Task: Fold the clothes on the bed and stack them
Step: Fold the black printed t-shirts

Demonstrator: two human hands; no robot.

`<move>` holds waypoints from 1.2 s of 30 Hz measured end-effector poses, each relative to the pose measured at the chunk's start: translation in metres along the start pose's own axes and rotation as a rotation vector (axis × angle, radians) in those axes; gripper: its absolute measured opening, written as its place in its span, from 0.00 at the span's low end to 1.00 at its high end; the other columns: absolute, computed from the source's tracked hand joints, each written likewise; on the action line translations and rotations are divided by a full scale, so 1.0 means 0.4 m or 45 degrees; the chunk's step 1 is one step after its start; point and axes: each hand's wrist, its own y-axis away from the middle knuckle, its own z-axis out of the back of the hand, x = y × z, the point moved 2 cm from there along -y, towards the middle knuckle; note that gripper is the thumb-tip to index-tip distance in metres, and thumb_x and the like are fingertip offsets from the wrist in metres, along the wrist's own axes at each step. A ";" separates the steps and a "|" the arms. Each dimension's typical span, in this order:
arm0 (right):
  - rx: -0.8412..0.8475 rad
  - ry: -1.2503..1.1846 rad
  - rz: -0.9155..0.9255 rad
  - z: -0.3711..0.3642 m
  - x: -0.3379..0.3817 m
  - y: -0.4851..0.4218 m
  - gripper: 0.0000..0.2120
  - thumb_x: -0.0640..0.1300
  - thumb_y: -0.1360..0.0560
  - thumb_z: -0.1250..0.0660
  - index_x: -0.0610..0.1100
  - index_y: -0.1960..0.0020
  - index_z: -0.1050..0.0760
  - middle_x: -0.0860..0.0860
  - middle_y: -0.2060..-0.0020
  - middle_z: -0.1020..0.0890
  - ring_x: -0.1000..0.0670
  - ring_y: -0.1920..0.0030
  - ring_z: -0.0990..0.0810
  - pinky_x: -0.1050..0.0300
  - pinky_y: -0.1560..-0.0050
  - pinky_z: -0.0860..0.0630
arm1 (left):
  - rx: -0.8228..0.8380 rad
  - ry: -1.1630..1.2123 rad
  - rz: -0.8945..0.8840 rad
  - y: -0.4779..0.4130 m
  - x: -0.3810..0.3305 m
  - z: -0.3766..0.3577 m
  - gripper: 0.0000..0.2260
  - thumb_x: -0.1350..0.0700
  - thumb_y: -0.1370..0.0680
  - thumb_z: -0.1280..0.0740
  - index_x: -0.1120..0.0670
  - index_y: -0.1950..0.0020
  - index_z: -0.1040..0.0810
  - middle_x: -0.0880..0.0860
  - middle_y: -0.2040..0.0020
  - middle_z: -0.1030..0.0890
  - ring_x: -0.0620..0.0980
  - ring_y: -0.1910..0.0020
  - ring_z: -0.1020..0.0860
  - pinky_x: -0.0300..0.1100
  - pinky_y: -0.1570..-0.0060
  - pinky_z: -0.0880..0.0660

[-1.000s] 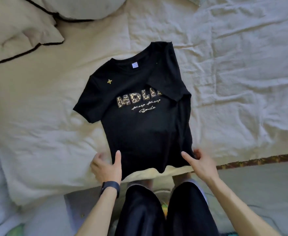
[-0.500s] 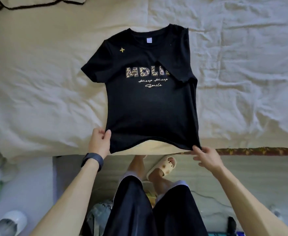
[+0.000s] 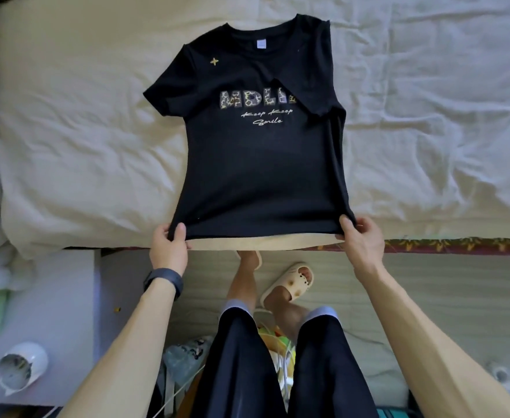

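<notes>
My left hand (image 3: 169,250) and right hand (image 3: 364,241) each pinch a bottom corner of the black T-shirt (image 3: 262,176), thumbs on top, at the near edge of the bed (image 3: 66,164). The shirt lies flat, print up, collar farthest from me. Its folded sleeve (image 3: 314,92) is tucked inward on my right. If I tug the hem unevenly, I reckon that tuck could slip open.

You've got a cream slipper (image 3: 290,285) on your foot over a striped floor mat (image 3: 447,285), a white cup (image 3: 21,368) lower left, and a plastic bag (image 3: 184,356) by your legs.
</notes>
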 end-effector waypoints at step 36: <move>-0.574 -0.404 -0.072 0.015 0.469 -0.501 0.05 0.50 0.17 0.42 0.49 0.47 0.31 0.48 0.50 0.17 0.43 0.48 0.17 0.49 0.45 0.21 | 0.491 -1.408 -1.715 -0.227 -0.677 -0.518 0.29 0.36 0.19 0.55 0.39 0.19 0.55 0.49 0.17 0.57 0.51 0.19 0.57 0.61 0.23 0.58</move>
